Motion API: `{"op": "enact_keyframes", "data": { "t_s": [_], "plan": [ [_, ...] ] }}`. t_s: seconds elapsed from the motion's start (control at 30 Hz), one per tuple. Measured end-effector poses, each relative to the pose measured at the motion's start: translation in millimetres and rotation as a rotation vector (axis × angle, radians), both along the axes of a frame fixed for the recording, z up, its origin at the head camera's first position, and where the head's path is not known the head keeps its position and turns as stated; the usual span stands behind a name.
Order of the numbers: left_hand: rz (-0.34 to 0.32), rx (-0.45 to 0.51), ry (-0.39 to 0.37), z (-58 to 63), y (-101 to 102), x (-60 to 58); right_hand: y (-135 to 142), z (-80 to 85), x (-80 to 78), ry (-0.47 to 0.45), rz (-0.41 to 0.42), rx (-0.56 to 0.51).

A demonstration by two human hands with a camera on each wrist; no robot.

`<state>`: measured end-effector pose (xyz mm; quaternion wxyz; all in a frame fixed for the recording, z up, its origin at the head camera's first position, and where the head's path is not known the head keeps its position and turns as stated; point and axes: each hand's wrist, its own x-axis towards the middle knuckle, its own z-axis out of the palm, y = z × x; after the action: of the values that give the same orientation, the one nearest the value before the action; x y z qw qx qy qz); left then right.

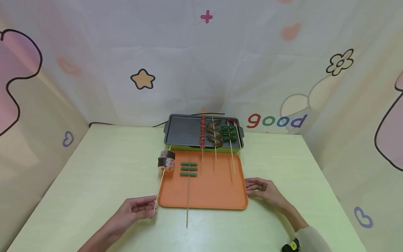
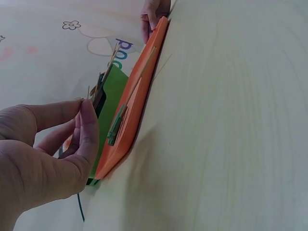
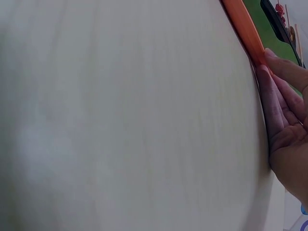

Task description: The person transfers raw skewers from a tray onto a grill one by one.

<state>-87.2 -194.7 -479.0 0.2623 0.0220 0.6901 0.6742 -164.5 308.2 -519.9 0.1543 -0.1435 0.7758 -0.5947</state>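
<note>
My left hand [image 1: 135, 210] pinches the lower end of a wooden skewer between thumb and fingertips. Two rice rolls wrapped in dark seaweed [image 1: 166, 162] sit near its top, over the tray's left edge. In the left wrist view the left hand [image 2: 53, 144] hides most of that skewer. My right hand [image 1: 266, 190] holds the right edge of an orange tray [image 1: 217, 196]; in the right wrist view its fingertips [image 3: 272, 54] meet the rim. On the tray lies a skewer of green bean pieces [image 1: 189, 168], its stick reaching past the front edge.
Behind the tray stands a dark grill plate [image 1: 184, 129] on a green base. Across its right part lie a red-piece skewer [image 1: 203, 133], a shrimp skewer [image 1: 214, 133], a green pepper skewer [image 1: 229, 133] and a dark-tipped skewer [image 1: 233, 121]. A printed curtain [image 1: 176, 52] hangs behind.
</note>
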Motion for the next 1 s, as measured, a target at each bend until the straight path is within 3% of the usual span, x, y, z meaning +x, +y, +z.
{"op": "enact_keyframes", "data": {
  "t_s": [0.33,0.53,0.73,0.87,1.0],
  "plan": [
    [-0.067,0.027,0.057,6.2,5.1,3.7,-0.1,-2.1,-1.9,0.003,-0.010,-0.016],
    [-0.067,-0.002,0.154,15.2,9.7,-2.1,0.1,-3.7,-1.0,0.002,-0.005,-0.020],
    [0.033,-0.010,0.227,18.8,24.1,-27.4,0.0,-4.0,-0.5,0.004,-0.006,-0.023],
    [0.105,-0.007,0.215,15.8,31.7,-53.4,-1.3,-3.6,-0.5,0.001,-0.005,-0.012],
    [0.134,0.002,0.211,12.0,34.8,-82.1,-1.8,-1.8,0.4,-0.005,-0.015,0.005]
  ]
}}
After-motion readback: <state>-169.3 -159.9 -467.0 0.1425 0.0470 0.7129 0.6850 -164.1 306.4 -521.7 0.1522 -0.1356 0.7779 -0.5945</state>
